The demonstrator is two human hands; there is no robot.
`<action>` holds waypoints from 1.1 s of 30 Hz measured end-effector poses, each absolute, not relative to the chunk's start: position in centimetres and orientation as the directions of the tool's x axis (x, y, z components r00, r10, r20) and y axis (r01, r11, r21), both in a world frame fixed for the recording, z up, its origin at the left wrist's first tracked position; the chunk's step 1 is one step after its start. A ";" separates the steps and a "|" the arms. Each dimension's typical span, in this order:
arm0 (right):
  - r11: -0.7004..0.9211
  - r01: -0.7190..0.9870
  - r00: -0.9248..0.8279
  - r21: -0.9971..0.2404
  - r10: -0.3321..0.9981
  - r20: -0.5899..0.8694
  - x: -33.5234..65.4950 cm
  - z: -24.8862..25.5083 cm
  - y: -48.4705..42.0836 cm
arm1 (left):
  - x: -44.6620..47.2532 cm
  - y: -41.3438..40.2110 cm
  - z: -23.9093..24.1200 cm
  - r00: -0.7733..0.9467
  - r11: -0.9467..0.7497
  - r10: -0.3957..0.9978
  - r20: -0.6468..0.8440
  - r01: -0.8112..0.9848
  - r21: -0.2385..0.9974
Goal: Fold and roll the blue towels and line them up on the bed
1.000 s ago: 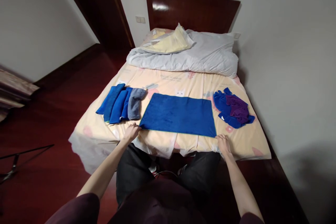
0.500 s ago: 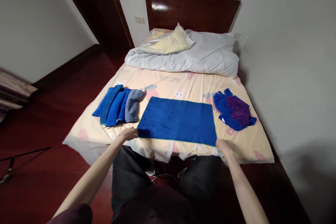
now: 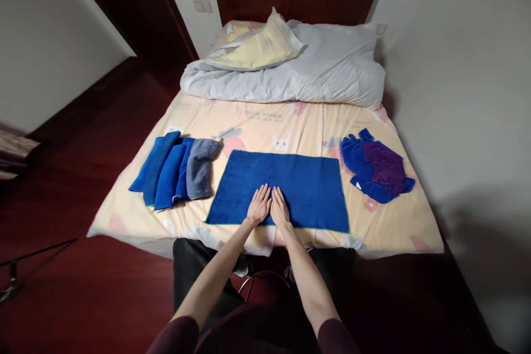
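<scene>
We are pressing both hands, left [image 3: 259, 204] and right [image 3: 280, 207], flat and empty on the soft, limp blue towel [image 3: 307, 188], best gripped at its corners.

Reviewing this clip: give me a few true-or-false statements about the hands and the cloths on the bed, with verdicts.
1. Both hands lie flat, side by side, on the spread blue towel. True: left hand, right hand.
2. The towel is folded in half. False: it lies spread in one flat layer.
3. The rolled towels lie left of the spread towel. True.
4. The crumpled blue and purple cloths sit on the duvet. False: they lie on the sheet, right of the towel.
</scene>
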State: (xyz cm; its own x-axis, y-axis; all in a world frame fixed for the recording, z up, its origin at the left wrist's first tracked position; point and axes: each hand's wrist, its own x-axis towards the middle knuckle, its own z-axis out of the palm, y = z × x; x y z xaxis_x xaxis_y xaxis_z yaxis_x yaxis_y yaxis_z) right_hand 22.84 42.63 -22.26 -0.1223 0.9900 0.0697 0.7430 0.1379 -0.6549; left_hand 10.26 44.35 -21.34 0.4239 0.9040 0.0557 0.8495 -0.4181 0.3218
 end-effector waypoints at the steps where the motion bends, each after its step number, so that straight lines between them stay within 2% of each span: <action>1: 0.133 0.747 -0.123 -0.652 0.991 0.062 22.8 -23.0 42.4 | 10.0 44.1 -22.2 0.409 -0.406 0.910 0.065 0.853 0.328; 8: 0.213 0.800 -0.181 -0.560 0.977 0.113 24.6 -23.2 42.0 | 8.9 43.9 -22.9 0.433 -0.441 0.896 0.101 0.836 0.326; 12: 0.205 0.855 -0.186 -0.476 0.979 0.086 27.9 -22.6 41.8 | 7.0 44.0 -22.8 0.410 -0.418 0.907 0.096 0.852 0.315; 22: 0.070 0.939 -0.042 -0.336 0.995 0.091 37.9 -22.5 41.0 | -2.2 43.7 -23.0 0.162 -0.185 0.982 0.100 0.938 0.294; 28: -0.197 0.968 0.214 -0.157 0.972 0.098 45.1 -22.9 40.0 | -5.0 43.5 -22.8 0.085 -0.106 0.993 0.084 0.951 0.291; 33: -0.263 0.960 0.274 -0.098 0.952 0.137 46.3 -23.1 39.7 | -4.3 43.8 -23.0 0.037 -0.064 0.995 0.098 0.956 0.285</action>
State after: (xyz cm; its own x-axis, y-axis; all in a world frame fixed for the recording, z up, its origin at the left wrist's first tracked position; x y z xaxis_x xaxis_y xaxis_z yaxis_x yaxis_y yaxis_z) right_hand 46.33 39.68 -23.09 0.2742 0.9519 0.1366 0.9600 -0.2626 -0.0977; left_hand -4.32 43.82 -23.02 0.0370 0.9945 0.0977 0.9564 -0.0636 0.2852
